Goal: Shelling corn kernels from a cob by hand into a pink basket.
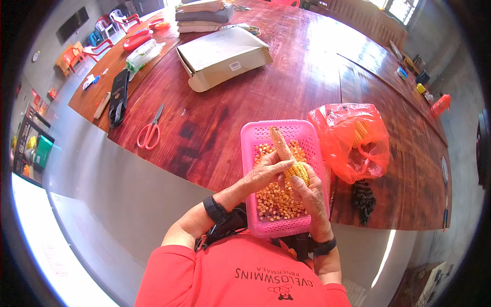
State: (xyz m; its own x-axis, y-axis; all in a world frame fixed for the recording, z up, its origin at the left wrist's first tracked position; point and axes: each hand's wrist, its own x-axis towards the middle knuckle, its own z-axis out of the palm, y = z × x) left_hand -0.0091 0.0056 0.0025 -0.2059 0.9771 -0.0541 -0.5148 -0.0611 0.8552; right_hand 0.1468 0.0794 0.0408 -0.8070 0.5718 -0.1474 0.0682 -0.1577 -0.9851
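Note:
A corn cob point(281, 142) is held by both my hands above a pink plastic basket point(247, 153). Its far part is bare of kernels, while yellow kernels still cover the near end. My left hand point(268, 172) grips the cob near its middle, the thumb lying at the edge of the kernels. Around the kernel-covered end are the fingers and thumb of my right hand point(311, 188). Loose corn kernels point(276, 201) lie across the basket's bottom. Touching the basket's right side is a red plastic bag point(337, 153) with corn point(360, 134) showing through it.
Scissors with red handles point(149, 134) and a black case point(119, 92) lie on the wooden table point(215, 153) to the left. A cardboard box point(226, 57) and folded cloths point(203, 17) are farther back. A dark furry item point(363, 199) lies near the front edge, right of the basket.

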